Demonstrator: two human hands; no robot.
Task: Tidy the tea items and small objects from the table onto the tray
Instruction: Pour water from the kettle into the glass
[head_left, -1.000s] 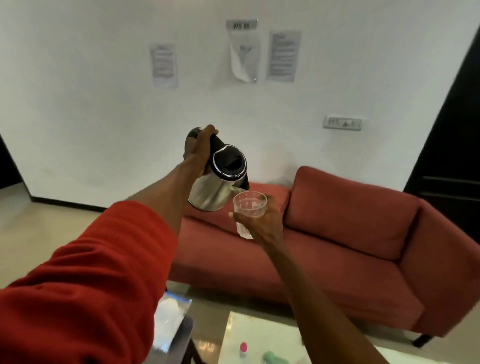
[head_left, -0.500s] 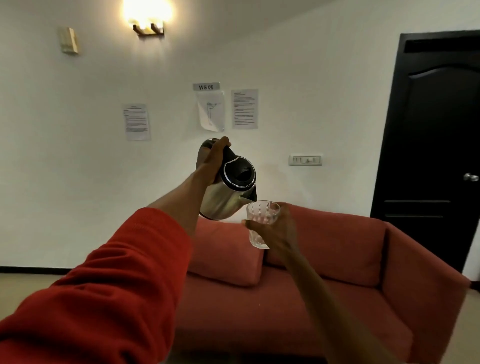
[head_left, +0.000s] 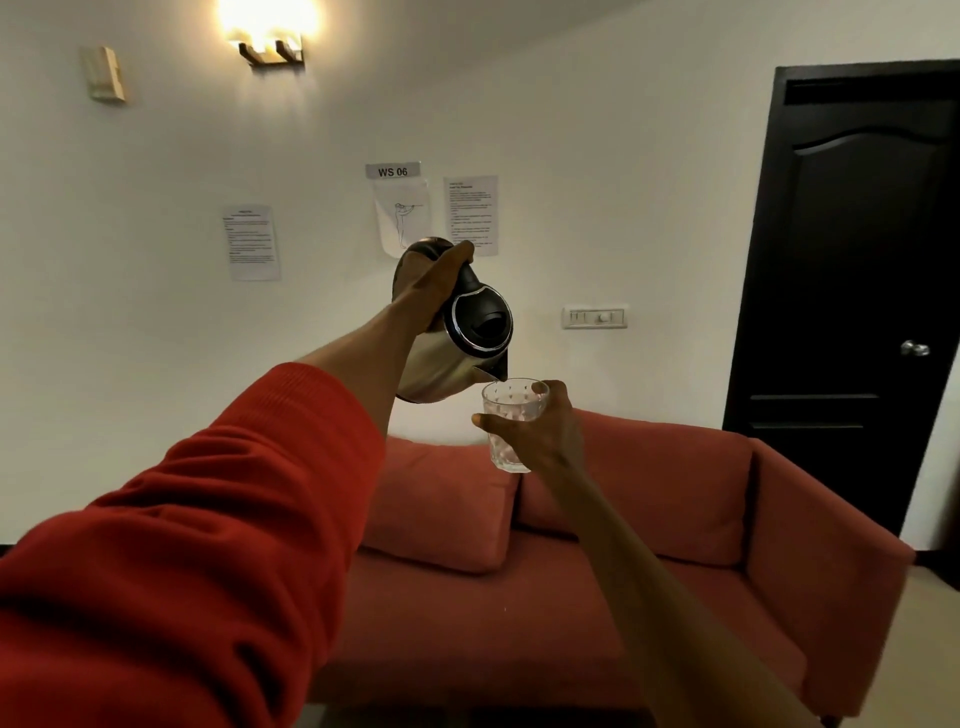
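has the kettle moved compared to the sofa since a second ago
Yes. The kettle was level with the sofa backrest; it is now raised above it, in front of the wall papers, spout at the glass.

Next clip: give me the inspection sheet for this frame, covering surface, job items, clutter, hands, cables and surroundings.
Surface: nothing seen; table and tray out of view.
Job's things: steel kettle tilted, spout over the clear glass; whether water flows cannot be told.
Clutter: nothing seen.
Hands: left hand has its grip on the kettle handle; right hand has its grip around the glass.
Cables: nothing seen.
Surroundings: red sofa, black door, wall papers, lit wall lamp, switch plate.
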